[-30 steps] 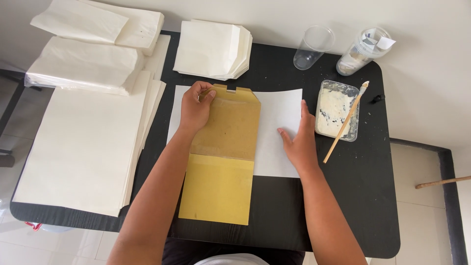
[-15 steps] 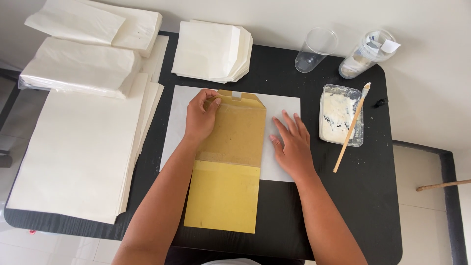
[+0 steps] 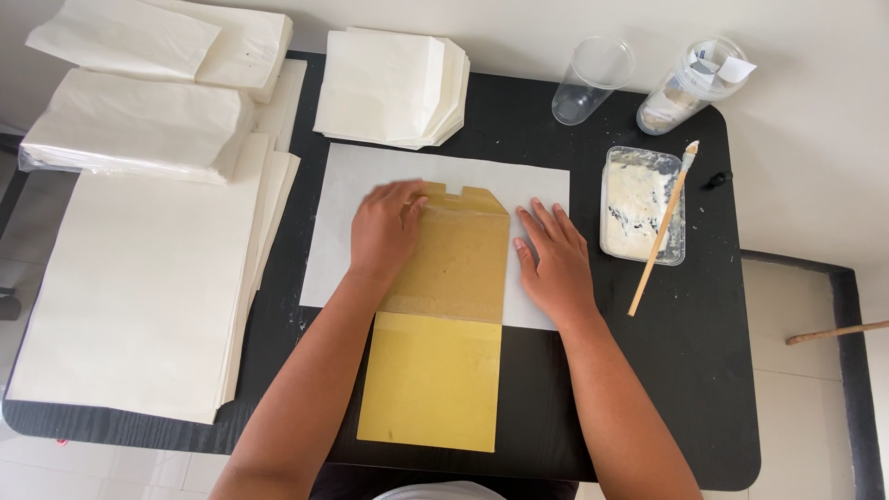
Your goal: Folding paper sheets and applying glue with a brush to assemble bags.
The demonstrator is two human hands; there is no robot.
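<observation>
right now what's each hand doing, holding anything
Left hand: open, flat on the yellow template, gripping nothing.
Right hand: open, flat on the white sheet, gripping nothing.

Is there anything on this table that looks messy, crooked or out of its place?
Mostly tidy. The yellow-brown template lies slightly askew on the white sheet under the left hand and right hand. The paste tray is smeared inside, with a stick lying slantwise over its rim. Small white specks dot the black table.
</observation>
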